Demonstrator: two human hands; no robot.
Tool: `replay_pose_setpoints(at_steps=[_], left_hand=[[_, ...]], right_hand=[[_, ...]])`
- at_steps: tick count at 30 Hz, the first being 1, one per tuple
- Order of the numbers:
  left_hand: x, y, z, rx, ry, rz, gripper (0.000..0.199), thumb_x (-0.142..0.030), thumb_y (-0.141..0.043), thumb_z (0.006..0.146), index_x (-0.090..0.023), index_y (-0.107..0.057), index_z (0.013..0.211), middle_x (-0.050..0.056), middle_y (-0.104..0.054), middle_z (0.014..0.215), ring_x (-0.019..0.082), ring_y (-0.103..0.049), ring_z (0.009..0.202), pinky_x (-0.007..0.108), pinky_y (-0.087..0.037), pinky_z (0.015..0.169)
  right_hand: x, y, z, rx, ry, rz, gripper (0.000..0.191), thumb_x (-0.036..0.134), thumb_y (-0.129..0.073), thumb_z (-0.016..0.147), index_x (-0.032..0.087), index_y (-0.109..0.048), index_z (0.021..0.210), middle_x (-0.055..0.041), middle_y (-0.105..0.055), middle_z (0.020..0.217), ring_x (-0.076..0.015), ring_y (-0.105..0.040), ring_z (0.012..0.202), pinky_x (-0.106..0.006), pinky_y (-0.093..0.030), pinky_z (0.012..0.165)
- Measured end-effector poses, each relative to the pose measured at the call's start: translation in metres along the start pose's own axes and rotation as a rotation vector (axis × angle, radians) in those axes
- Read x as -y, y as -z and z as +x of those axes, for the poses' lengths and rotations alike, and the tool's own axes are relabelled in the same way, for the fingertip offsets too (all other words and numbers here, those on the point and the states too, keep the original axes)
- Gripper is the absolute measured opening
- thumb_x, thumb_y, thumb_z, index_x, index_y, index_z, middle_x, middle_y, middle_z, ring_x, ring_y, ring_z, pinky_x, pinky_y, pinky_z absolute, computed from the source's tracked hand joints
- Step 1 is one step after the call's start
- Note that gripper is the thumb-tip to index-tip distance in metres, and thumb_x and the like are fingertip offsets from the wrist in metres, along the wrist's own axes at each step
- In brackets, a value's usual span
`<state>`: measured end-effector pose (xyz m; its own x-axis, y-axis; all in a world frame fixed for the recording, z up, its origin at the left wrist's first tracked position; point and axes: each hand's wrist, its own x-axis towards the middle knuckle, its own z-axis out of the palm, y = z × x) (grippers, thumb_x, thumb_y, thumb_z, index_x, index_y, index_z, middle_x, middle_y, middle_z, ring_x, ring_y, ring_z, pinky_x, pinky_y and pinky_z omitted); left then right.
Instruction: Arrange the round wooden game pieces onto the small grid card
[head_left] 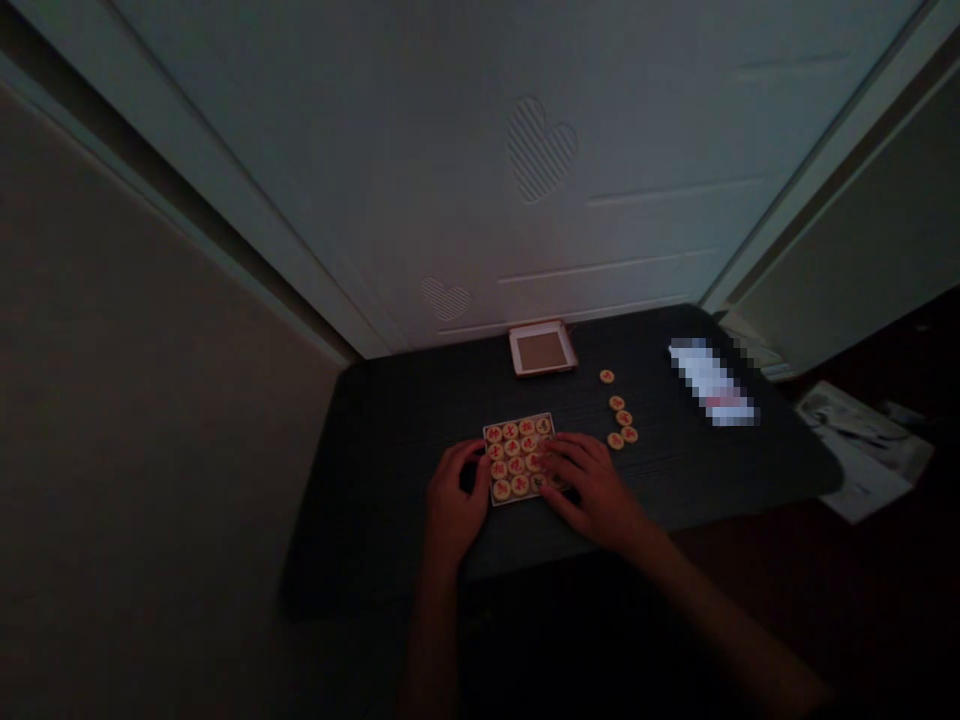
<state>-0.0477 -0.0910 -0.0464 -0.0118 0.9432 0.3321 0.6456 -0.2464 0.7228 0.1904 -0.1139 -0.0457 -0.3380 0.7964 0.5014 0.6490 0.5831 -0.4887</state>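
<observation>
A shallow box [492,498] filled with rows of round Chinese chess pieces [516,466], marked in red and dark characters, lies on the dark table. My left hand [454,500] is at its left edge, thumb and forefinger apart, the fingertips against the side. Over the right part of the box, my right hand [596,490] has its fingers spread on or just above the pieces and covers some of them. To the right of that hand, several loose chess pieces [624,418] lie in a curved line.
An open box lid or tray [543,350] with a brown inside sits at the table's back edge, against a pale panel with heart reliefs. A bright, pixelated phone-like object [711,382] lies at the right. Below the table's right end is a white box [862,450].
</observation>
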Motion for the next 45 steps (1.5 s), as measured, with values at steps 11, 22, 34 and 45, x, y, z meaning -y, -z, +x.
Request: replay_pose_setpoints(at_steps=[11, 22, 34, 45], left_hand=[[0.002, -0.001, 0.001, 0.006, -0.064, -0.018, 0.014, -0.029, -0.063, 0.094, -0.024, -0.071, 0.104, 0.006, -0.07, 0.115, 0.023, -0.068, 0.107, 0.041, -0.055, 0.098], [0.001, 0.0, 0.002, -0.006, -0.032, -0.025, 0.017, -0.034, -0.063, 0.095, -0.023, -0.071, 0.104, 0.007, -0.07, 0.115, 0.024, -0.067, 0.109, 0.043, -0.054, 0.101], [0.001, 0.0, 0.004, -0.013, -0.01, -0.007, 0.017, -0.034, -0.061, 0.096, -0.022, -0.072, 0.103, 0.007, -0.07, 0.114, 0.024, -0.066, 0.108, 0.043, -0.053, 0.1], [0.001, 0.002, 0.002, -0.045, -0.044, 0.02, 0.018, -0.034, -0.059, 0.097, -0.022, -0.071, 0.104, 0.008, -0.071, 0.112, 0.024, -0.067, 0.107, 0.044, -0.053, 0.1]], right_hand=[[-0.001, -0.001, -0.001, -0.015, -0.004, 0.012, 0.039, 0.033, -0.068, 0.094, 0.028, -0.064, 0.132, -0.0097, -0.067, 0.132, -0.0308, -0.055, 0.13, -0.056, -0.047, 0.107], [-0.009, 0.012, -0.007, -0.162, -0.116, 0.07, 0.024, 0.028, -0.062, 0.096, 0.029, -0.07, 0.119, -0.0079, -0.071, 0.123, -0.0285, -0.062, 0.122, -0.054, -0.05, 0.105], [-0.082, 0.072, -0.039, -0.185, -0.21, -0.16, 0.028, 0.023, -0.058, 0.094, 0.025, -0.069, 0.119, -0.0097, -0.068, 0.125, -0.0297, -0.06, 0.118, -0.055, -0.049, 0.104], [-0.084, 0.068, -0.04, -0.143, -0.18, -0.16, 0.032, 0.021, -0.059, 0.092, 0.027, -0.069, 0.122, -0.0081, -0.066, 0.131, -0.0308, -0.057, 0.123, -0.056, -0.048, 0.106]])
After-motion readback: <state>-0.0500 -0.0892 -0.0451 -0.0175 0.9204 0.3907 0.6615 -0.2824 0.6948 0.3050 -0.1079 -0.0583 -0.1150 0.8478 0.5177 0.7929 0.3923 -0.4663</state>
